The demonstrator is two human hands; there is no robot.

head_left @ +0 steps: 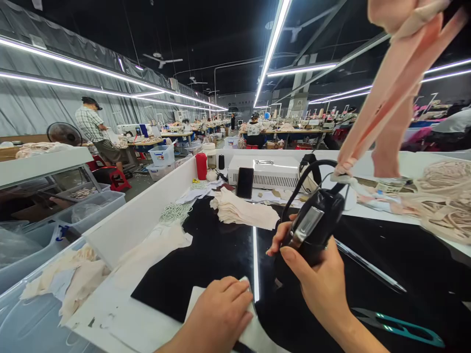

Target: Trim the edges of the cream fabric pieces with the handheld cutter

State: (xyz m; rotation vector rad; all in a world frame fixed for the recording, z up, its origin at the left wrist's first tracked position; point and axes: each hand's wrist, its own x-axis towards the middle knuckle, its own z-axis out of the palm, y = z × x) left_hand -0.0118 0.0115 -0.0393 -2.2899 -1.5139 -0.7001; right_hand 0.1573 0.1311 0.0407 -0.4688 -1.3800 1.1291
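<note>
While the right hand (324, 284) wraps its fingers (279, 240) and thumb around a glossy black handheld tool (316, 220) with a silver plate on its face, the left hand (221, 314) lies flat, fingers pressed together, on a white piece of fabric (253, 333) at the near edge of the black worktop (217, 255). The tool stands tilted just above the worktop, near its middle, and a black cord (294, 189) loops up from it. A pink fabric strip (390, 93) hangs down from the upper right corner and meets the tool's tip; what holds the strip at the top is cut off by the frame.

To the right on the worktop lie a slim metal rod (371, 267) and, nearer, teal-handled thread snips (401, 328). Farther back sits a stack of cream fabric pieces (243, 211), with a dark phone (245, 182) propped against a white machine box (272, 171). A red bottle (201, 165) stands to the left of the box, and a coil of pale cord (174, 213) lies by the white divider wall (143, 211). A heap of beige lace (449, 196) fills the far right.

No writing, label or brand on any of these can be read; print on the clear bins (162, 154) at far left is too small to tell.

Across the hall, a person in a checked shirt (91, 125) stands at a sewing table beside a black fan (64, 133), and others sit at distant rows under long strip lights (274, 44).
</note>
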